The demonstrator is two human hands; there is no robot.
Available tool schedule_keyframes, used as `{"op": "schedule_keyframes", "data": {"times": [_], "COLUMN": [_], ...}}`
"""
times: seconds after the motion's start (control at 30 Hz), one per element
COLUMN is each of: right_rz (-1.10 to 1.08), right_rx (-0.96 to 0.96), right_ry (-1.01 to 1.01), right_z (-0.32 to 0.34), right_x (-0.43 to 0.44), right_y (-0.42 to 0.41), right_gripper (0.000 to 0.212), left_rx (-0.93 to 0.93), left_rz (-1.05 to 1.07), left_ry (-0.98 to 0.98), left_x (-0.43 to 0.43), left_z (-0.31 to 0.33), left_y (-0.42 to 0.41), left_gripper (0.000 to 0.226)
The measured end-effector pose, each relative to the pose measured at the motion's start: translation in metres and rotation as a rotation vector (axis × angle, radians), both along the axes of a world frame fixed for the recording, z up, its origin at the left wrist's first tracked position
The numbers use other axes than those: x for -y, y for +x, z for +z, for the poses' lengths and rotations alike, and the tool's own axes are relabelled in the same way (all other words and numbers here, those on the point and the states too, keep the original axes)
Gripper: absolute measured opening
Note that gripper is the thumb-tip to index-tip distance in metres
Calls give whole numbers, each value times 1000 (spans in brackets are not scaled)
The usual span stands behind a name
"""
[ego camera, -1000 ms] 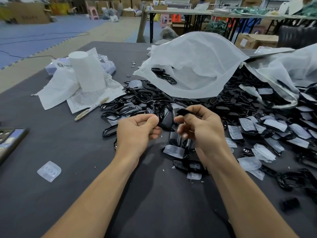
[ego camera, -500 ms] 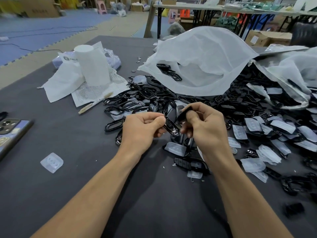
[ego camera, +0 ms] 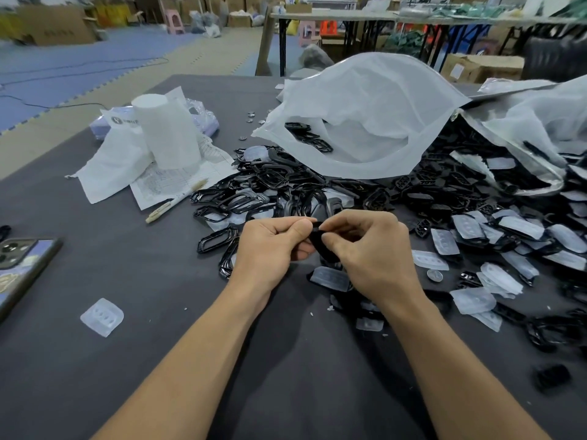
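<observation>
Pinching one black plastic piece (ego camera: 319, 246) between my left hand (ego camera: 270, 249) and right hand (ego camera: 371, 252) (fingertips clamped on it), I hold it above the table (ego camera: 158, 312) for fitting.

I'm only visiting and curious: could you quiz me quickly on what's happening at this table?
1. True or false: the left hand and the right hand both pinch one small black part.
2. Which lies near the table's left edge? A mug, B phone, C scissors.
3. Fill in: the pen's far end rests on a printed sheet of ____.
Key: 1 true; 2 B; 3 paper.
</observation>
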State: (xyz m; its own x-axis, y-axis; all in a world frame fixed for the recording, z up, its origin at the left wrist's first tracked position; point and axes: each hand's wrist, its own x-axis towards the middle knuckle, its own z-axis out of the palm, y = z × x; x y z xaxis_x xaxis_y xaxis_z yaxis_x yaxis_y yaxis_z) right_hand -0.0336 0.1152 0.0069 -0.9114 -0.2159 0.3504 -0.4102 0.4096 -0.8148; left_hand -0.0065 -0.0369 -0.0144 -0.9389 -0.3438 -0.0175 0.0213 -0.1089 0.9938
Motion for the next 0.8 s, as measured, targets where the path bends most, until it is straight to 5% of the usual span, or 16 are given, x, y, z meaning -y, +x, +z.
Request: {"op": "schedule_keyframes", "data": {"times": [0.3, 0.5, 0.8], "right_rz": [-213, -144, -112], "right_rx": [11, 152, 43], "right_ry": [-52, -33, 11], "right_z": [-6, -6, -12], "right_x": [10, 11, 20], "right_y": [3, -1, 5], "right_gripper": [14, 13, 17], "left_rx": [-24, -25, 6], "left_rz": [-55, -25, 96], "left_ry": [34, 29, 25], "left_x": [1, 1, 0], "left_z": [3, 3, 11], "left_y": [1, 5, 7], "left_gripper": [20, 13, 35]}}
